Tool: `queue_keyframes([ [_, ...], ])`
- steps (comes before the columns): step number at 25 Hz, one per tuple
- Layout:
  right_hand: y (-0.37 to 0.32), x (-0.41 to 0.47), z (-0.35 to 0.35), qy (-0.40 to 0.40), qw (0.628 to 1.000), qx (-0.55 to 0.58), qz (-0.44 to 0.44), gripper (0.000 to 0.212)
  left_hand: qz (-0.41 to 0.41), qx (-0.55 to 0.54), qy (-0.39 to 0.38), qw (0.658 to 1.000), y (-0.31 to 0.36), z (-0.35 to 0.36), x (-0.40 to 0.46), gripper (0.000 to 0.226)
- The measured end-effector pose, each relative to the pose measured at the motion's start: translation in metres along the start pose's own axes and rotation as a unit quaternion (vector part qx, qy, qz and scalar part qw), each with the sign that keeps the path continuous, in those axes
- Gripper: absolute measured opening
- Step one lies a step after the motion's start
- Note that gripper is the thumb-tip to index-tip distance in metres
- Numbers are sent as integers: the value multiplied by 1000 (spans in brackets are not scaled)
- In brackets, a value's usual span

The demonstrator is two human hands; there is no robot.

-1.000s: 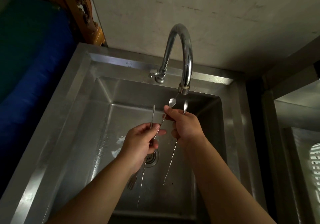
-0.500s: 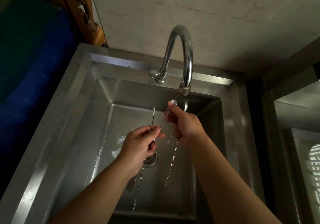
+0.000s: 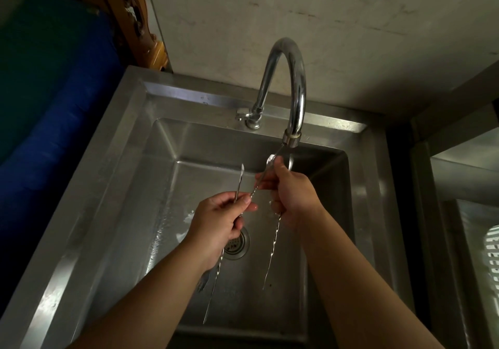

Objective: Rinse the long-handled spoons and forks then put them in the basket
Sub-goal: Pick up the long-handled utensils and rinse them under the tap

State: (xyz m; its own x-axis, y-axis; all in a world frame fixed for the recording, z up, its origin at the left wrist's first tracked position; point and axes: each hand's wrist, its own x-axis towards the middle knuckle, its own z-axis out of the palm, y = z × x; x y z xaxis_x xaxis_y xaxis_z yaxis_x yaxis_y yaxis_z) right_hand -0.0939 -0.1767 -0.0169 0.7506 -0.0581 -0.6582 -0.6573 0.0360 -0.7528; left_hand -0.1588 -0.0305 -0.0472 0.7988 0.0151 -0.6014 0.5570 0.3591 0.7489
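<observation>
The right hand [image 3: 290,192] has its fingers [image 3: 263,180] clamped on a twisted-handled spoon [image 3: 270,159] under the faucet [image 3: 293,86]; the left hand [image 3: 218,220] pinches more long utensils [image 3: 239,180]; a fork [image 3: 202,281] lies in the sink [image 3: 113,186]; a white basket [image 3: 492,254] sits far right.

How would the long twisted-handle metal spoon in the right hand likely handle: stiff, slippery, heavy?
The long twisted-handle metal spoon probably stays stiff: it hangs straight below the right hand. Held under the curved chrome tap, it may be wet and slippery, though the twist should aid grip. Its thin shaft suggests it is light.
</observation>
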Motion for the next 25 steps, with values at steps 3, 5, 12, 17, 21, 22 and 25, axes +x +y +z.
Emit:
queue_keyframes([
  [3,1,-4,-4,-13,1000,0,-14,44,-7,-10,-1,1000,2,1,-1,8],
  [5,3,-6,-5,-17,1000,9,-19,32,-15,-8,-4,1000,2,2,-2,6],
  [12,5,-6,4,44,998,-33,-30,53,-21,-14,-1,1000,1,6,-6,6],
  [17,3,-6,10,42,999,-6,-7,64,-17,-16,-1,1000,1,5,-8,8],
  [21,2,-6,6,17,999,27,18,76,-9,-17,-3,1000,-3,0,-10,17],
  [22,2,-7,4,14,1000,16,12,73,-8,-18,-2,1000,-3,0,-10,18],
  [25,4,-12,0,5,1000,-20,-21,48,1,-17,1,1000,-5,2,-10,15],
])
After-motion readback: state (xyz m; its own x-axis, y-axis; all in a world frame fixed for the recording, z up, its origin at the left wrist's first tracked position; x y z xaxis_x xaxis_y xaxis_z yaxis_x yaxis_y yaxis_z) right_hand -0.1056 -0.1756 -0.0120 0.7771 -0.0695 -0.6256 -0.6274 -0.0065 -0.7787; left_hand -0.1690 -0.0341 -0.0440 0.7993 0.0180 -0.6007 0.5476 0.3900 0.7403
